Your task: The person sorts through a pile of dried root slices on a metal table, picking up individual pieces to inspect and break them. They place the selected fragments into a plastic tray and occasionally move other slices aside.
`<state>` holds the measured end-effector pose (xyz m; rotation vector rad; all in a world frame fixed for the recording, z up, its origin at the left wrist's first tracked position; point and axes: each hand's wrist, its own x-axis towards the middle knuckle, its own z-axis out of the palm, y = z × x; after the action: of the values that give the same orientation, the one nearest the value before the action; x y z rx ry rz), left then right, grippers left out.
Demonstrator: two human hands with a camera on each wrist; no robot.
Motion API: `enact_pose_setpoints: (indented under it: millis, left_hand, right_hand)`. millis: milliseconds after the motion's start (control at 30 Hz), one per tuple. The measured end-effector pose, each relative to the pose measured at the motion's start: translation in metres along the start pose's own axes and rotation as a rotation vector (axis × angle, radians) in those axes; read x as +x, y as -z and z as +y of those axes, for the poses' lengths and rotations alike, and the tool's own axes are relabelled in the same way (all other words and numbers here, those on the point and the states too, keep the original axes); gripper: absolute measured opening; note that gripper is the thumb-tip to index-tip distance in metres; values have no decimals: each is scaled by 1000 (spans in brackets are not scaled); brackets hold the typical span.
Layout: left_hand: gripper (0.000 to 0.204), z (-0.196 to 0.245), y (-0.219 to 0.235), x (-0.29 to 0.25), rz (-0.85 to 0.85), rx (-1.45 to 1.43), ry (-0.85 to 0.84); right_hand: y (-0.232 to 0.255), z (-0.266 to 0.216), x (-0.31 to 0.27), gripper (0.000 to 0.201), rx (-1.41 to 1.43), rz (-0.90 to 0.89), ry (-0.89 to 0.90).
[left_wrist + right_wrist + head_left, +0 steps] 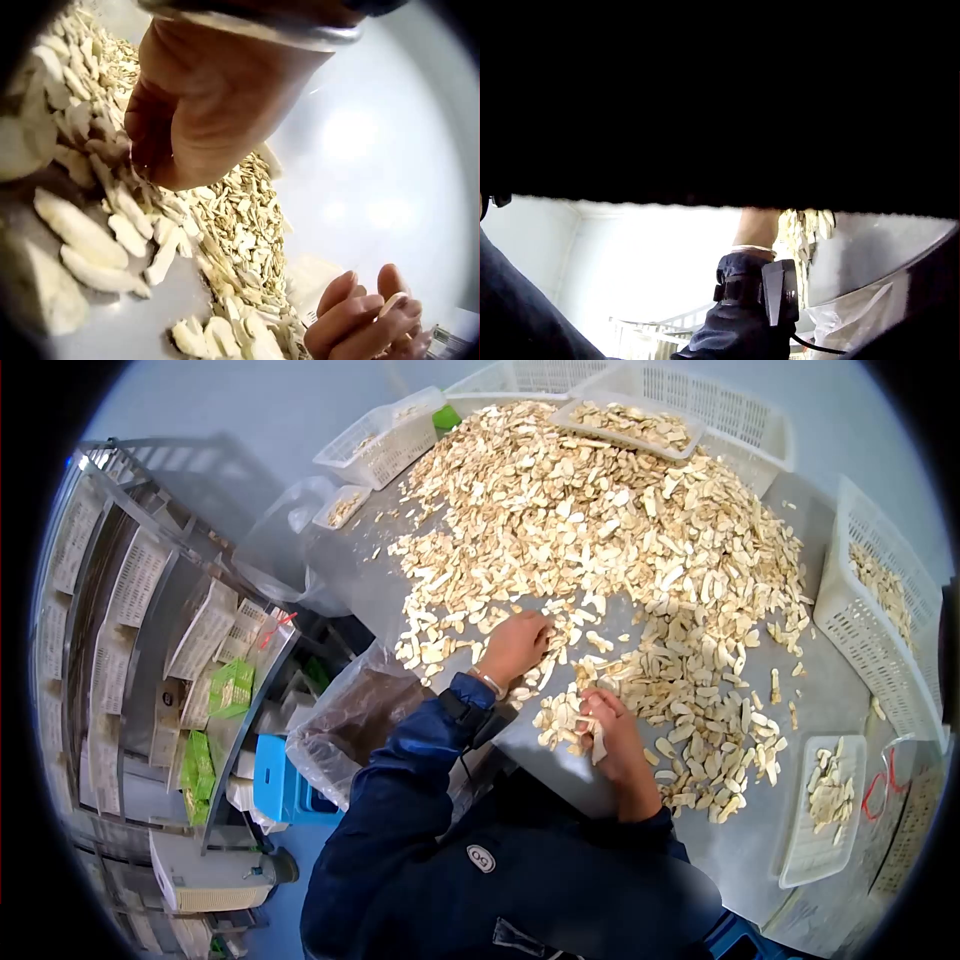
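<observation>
Pale dried slices (600,540) cover much of the metal table in a big heap, with looser ones toward the person. The left hand (515,647) reaches down among the slices at the heap's near left edge, its fingers curled. In the left wrist view the left hand's (214,105) fingertips are hidden among slices, so I cannot tell whether it grips one. Nearer the body, the right hand (618,740) is over a small group of slices by the table's front edge. The left wrist view shows this right hand (367,319) pinching a pale slice (393,304). The right wrist view is mostly black.
White baskets (880,610) stand along the table's back and right sides. A shallow white tray (853,760) with a few slices lies at right. Below the left edge hangs a clear plastic bag (340,710), beside a blue bin (275,780) and a shelf rack (130,570).
</observation>
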<state>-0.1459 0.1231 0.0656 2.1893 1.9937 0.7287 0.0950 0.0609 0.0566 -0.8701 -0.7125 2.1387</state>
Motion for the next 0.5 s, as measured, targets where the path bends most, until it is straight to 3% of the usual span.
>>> enact_pose_setpoints:
  millis: [133,233,267,300,367,500]
  left_hand:
    - [13,-7,17,39,-97,18,-145]
    - [18,6,51,120,-374,-4,-191]
    - [23,29,75,154,-321,39,-109]
    - [22,44,90,173,-90,-339,61]
    - [34,54,114,210,204,-616,-33]
    - [47,49,113,206,202,-596,34]
  right_hand:
    - [1,2,-2,29,-135,-72,30]
    - [0,-1,-2,33,-134,-114,39]
    - [-1,-1,-3,33,-123,-110,35]
    - [-1,0,-3,34,-110,-106,30]
    - [0,1,-1,31,-106,-100,6]
    - [-2,-6,-6,27,-113,-137,26]
